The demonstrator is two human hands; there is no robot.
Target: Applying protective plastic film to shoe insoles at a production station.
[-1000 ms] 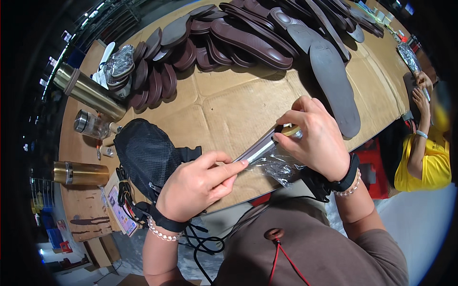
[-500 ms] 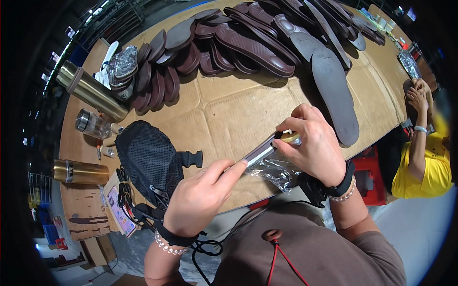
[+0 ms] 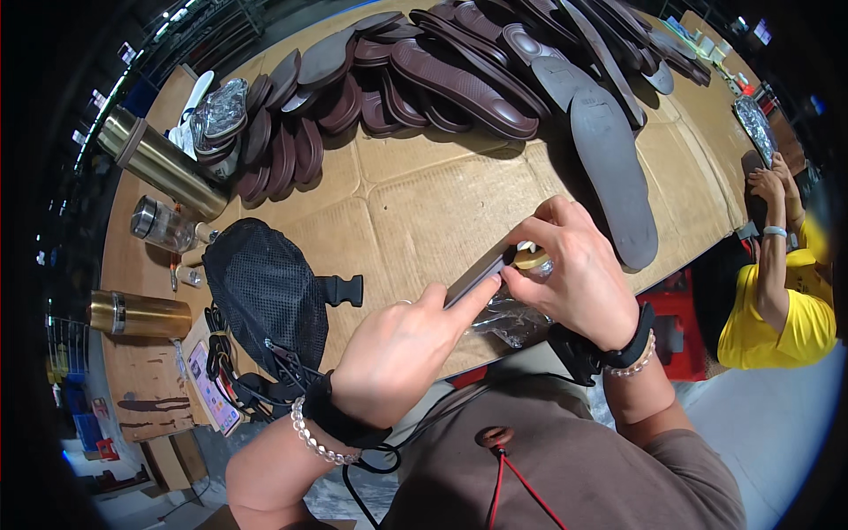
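A dark insole [image 3: 481, 271], seen nearly edge-on, slants between my hands above the cardboard. My left hand [image 3: 393, 353] is closed on its near end, the index finger stretched along the edge toward my right hand. My right hand [image 3: 583, 274] curls around the far end, its thumb and fingers bent inward. Tucked in that same hand is a yellow-cored roll [image 3: 530, 258], probably of clear tape, partly covered by the fingers. Crinkled clear plastic film [image 3: 512, 325] hangs below the hands. Both wrists wear black straps and bead bracelets.
Dark brown insoles [image 3: 464, 84] pile across the table's far side. A grey one [image 3: 609, 168] lies near my right hand. At left are a black mesh pouch [image 3: 265, 283], steel flask [image 3: 163, 163], glass bottle [image 3: 163, 225], gold tumbler [image 3: 141, 314] and phone [image 3: 212, 384]. A yellow-shirted co-worker [image 3: 777, 309] sits right.
My left hand has slid up and right along the insole, its index finger now almost at my right thumb. The insole's pale edge is now hidden. My right hand keeps its grip.
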